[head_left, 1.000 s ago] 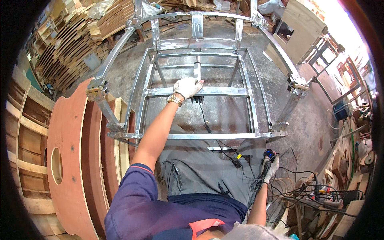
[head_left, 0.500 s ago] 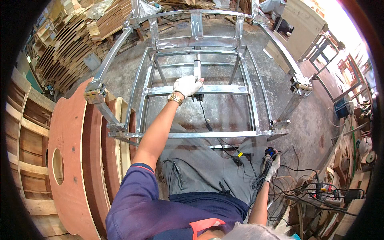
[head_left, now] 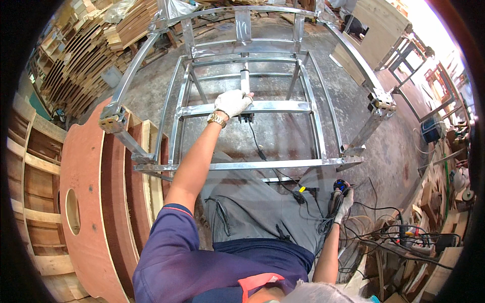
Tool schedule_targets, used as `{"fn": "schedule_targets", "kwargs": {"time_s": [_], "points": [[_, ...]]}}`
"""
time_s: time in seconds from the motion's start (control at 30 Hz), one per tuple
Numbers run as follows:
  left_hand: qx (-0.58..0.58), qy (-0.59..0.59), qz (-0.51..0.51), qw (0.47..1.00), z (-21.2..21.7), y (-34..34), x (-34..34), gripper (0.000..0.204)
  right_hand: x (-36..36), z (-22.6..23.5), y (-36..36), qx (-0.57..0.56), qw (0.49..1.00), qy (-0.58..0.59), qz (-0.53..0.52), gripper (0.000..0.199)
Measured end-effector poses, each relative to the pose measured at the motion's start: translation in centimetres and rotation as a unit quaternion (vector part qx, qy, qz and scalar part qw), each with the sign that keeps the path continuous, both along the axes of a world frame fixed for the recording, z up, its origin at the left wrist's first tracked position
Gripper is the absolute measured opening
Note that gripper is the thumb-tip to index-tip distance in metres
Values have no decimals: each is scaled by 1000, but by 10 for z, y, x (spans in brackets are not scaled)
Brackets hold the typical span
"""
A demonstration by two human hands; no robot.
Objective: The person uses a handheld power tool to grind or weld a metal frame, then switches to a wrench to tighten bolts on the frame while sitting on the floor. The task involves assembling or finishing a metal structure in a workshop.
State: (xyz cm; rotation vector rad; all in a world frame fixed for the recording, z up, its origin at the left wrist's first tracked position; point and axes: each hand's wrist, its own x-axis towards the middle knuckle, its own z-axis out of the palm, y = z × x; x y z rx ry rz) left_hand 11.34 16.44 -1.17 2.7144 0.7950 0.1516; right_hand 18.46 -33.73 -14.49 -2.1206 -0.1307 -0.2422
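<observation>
My left hand (head_left: 233, 103), in a white glove, is closed round the lower part of a silver linear actuator (head_left: 245, 81), where it meets a crossbar (head_left: 283, 107) of a metal frame (head_left: 273, 164). The palm hides part of the bar, and some fingers are out of sight. Below the bar shows the actuator's black end (head_left: 246, 117), with a black cable (head_left: 255, 139) running down toward me. At the lower right, my gloved right hand (head_left: 346, 204) grips a dark device (head_left: 340, 186) with a round, blue-marked end. Bundled black cable (head_left: 328, 217) hangs beside that hand.
Curved plywood panels (head_left: 83, 192) stand close on my left. Stacked wood strips (head_left: 83, 76) fill the far left. On the right lie tangled cables (head_left: 404, 237) and wood offcuts (head_left: 432, 207). A pale board cabinet (head_left: 376, 35) stands at the far right.
The whole view has shifted slightly, so the frame sits a little higher and farther left in the picture. Both hands keep their holds.
</observation>
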Motion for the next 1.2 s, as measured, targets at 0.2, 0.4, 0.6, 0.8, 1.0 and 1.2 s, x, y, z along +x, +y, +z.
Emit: {"fn": "schedule_targets", "kwargs": {"time_s": [0.2, 0.4, 0.6, 0.8, 1.0, 1.2], "points": [[2, 2, 0, 1000, 1, 0, 0, 60, 1, 0, -1, -24, 1000, -10, 2, 38], [-2, 9, 2, 1000, 1, 0, 0, 60, 1, 0, -1, -30, 1000, -5, -2, 36], [-2, 18, 9, 1000, 3, 0, 1, 58, 2, 0, -4, -52, 999, 13, 6, 40], [-19, 16, 11, 1000, 4, -1, 0, 60, -1, 6, 1, -2, 999, 52, 2, 33], [-16, 21, 6, 1000, 4, -1, 0, 58, -5, 14, 8, 8, 1000, 28, -7, 28], [-4, 12, 4, 1000, 2, -1, 1, 58, 2, 5, 4, 50, 996, 73, -8, 27]]}}
